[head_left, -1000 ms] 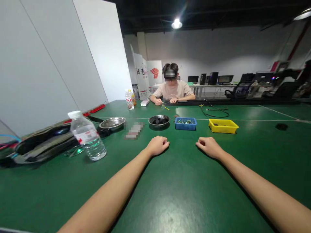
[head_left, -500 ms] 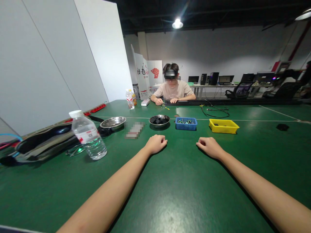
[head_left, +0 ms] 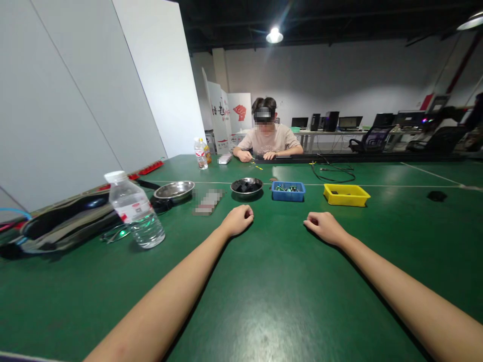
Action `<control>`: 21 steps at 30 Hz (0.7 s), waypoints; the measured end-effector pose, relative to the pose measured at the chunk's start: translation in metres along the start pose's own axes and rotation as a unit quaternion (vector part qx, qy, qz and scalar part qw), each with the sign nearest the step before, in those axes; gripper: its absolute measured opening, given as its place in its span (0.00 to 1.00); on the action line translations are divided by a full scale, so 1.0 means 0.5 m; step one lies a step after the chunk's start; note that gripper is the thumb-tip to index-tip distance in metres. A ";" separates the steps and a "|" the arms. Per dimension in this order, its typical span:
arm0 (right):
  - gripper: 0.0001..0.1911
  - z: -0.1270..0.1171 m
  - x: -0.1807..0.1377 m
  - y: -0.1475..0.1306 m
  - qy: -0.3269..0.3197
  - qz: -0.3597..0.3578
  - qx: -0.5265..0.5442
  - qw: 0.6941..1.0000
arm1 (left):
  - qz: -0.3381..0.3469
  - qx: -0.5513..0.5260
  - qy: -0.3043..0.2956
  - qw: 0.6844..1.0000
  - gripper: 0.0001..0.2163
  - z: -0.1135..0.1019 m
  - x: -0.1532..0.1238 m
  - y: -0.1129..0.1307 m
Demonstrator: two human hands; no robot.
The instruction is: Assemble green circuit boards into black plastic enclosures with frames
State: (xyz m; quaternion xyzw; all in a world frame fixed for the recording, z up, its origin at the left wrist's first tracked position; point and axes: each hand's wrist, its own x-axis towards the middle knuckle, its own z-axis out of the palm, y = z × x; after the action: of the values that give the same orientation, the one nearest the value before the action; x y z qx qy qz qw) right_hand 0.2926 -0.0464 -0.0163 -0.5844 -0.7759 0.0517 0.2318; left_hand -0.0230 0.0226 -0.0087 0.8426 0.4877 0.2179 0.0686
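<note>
My left hand (head_left: 237, 220) rests on the green table (head_left: 271, 281) in a loose fist, with a small hollow showing between thumb and curled fingers. Just beyond it stands a steel bowl (head_left: 246, 196) heaped with small black parts (head_left: 246, 186). On the other side, my right hand (head_left: 323, 226) is also curled closed on the tabletop, and I see nothing in it. Nearest to that hand are a yellow bin (head_left: 346, 200) with a few dark pieces inside and a blue bin (head_left: 288, 197) holding small green and metallic parts. Neither hand touches a container.
A water bottle (head_left: 136, 213), a shallow steel dish (head_left: 174, 191) and an open bag (head_left: 75, 216) lie leftward. A blurred flat item (head_left: 209, 202) is near the bowl. Across the table sits a person (head_left: 268, 138); black cables (head_left: 334, 174) lie at the far right.
My left hand has shifted slightly left and turned, its curled fingers showing a gap by the thumb. My right hand stays nearly still. The view has moved a little.
</note>
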 end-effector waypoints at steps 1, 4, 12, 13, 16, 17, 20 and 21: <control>0.16 0.000 0.000 0.000 0.000 0.000 0.001 1.000 | 0.000 -0.004 0.000 1.000 0.04 0.000 0.000 -0.001; 0.16 0.001 0.000 0.001 0.002 -0.001 0.003 1.000 | 0.000 -0.013 0.000 1.000 0.04 -0.001 0.001 -0.003; 0.12 0.001 -0.002 0.003 0.008 0.001 0.010 1.000 | 0.000 -0.023 0.004 1.000 0.07 -0.002 -0.002 -0.004; 0.12 0.001 -0.002 0.003 0.007 0.001 0.010 1.000 | 0.001 -0.024 0.005 1.000 0.09 -0.002 -0.002 -0.004; 0.13 -0.002 -0.002 0.001 0.003 -0.001 0.007 1.000 | 0.006 -0.022 -0.002 1.000 0.12 -0.005 -0.003 -0.002; 0.14 -0.002 -0.002 0.001 0.002 -0.002 0.007 1.000 | 0.007 -0.020 -0.006 1.000 0.12 -0.006 -0.003 -0.002; 0.14 -0.003 -0.001 0.000 0.000 -0.001 0.006 1.000 | 0.008 -0.015 -0.016 1.000 0.12 -0.007 -0.002 -0.002; 0.13 -0.003 -0.001 -0.001 0.000 -0.001 0.006 1.000 | 0.007 -0.015 -0.017 1.000 0.12 -0.008 -0.002 -0.002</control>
State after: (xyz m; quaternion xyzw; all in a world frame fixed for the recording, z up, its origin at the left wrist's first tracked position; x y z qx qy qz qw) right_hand 0.2932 -0.0474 -0.0148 -0.5825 -0.7760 0.0561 0.2354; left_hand -0.0258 0.0217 -0.0057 0.8485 0.4773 0.2110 0.0879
